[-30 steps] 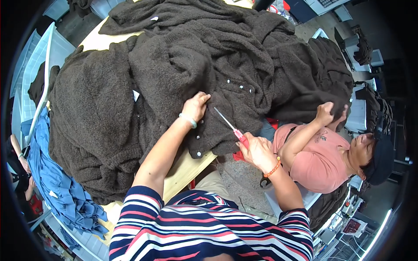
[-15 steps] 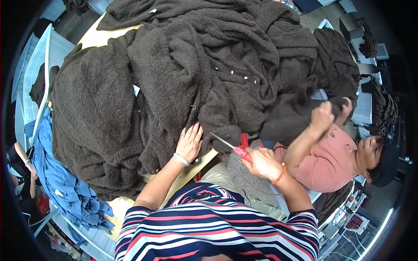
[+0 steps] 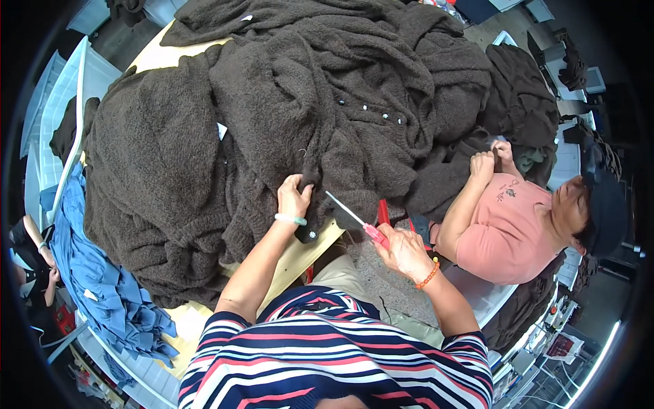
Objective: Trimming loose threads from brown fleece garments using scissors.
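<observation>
My left hand (image 3: 294,200) pinches a fold of a dark brown fuzzy garment (image 3: 262,116) at the near edge of a large heap. Just below its wrist, a small sparkling button (image 3: 312,234) shows on a strip of this cloth. My right hand (image 3: 405,253) is closed round the red handle of a tool with a thin, straight metal shaft (image 3: 346,208). The shaft points up and left towards the heap, its tip a short way right of my left hand. Whether the tip touches the cloth I cannot tell. More shiny buttons (image 3: 364,107) lie in a row farther up the heap.
The heap rests on a pale yellow table (image 3: 300,262). Blue garments (image 3: 102,273) hang at the left beside a white bin wall (image 3: 79,102). To my right a co-worker in a pink shirt (image 3: 501,235) handles dark cloth. A red frame part (image 3: 383,212) stands between us.
My left hand has gone from lying flat on the cloth to pinching a fold of it. The tool has shifted slightly left. The co-worker's hands have moved left and closer together.
</observation>
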The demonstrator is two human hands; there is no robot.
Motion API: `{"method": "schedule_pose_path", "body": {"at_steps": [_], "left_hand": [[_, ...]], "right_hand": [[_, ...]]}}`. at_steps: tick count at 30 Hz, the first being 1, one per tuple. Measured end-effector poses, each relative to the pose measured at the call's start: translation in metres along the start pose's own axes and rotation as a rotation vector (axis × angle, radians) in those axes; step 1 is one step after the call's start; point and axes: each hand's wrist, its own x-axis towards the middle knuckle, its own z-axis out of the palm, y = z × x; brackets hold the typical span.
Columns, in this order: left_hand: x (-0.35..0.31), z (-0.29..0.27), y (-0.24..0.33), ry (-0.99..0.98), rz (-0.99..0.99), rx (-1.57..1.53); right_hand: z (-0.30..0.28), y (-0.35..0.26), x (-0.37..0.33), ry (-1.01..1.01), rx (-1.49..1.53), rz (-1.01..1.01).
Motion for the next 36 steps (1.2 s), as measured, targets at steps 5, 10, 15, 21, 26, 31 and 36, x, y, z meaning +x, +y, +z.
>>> {"method": "schedule_pose_path", "body": {"at_steps": [5,10,15,21,26,31,36], "left_hand": [[0.006,-0.001,-0.013,-0.168,-0.286,-0.735],[0.013,-0.004,-0.031,-0.304,-0.406,-0.888],[0.010,0.010,-0.044,-0.178,-0.352,-1.144],[0.007,0.016,-0.040,-0.105,-0.316,-1.067],[0.006,0.020,-0.039,-0.034,-0.298,-1.034],[0.005,0.023,-0.037,-0.014,-0.261,-1.022],[-0.002,0.027,-0.020,-0.002,-0.285,-0.956]], "right_hand": [[-0.010,-0.009,-0.001,-0.004,-0.029,0.073],[-0.007,-0.016,-0.002,-0.047,-0.046,-0.025],[-0.006,-0.018,0.006,-0.010,-0.066,-0.053],[0.003,-0.014,0.003,-0.098,-0.050,-0.101],[-0.007,-0.014,0.000,-0.101,-0.040,-0.022],[-0.005,-0.012,0.002,-0.139,-0.026,-0.073],[-0.006,-0.009,0.009,-0.099,0.007,-0.022]]}}
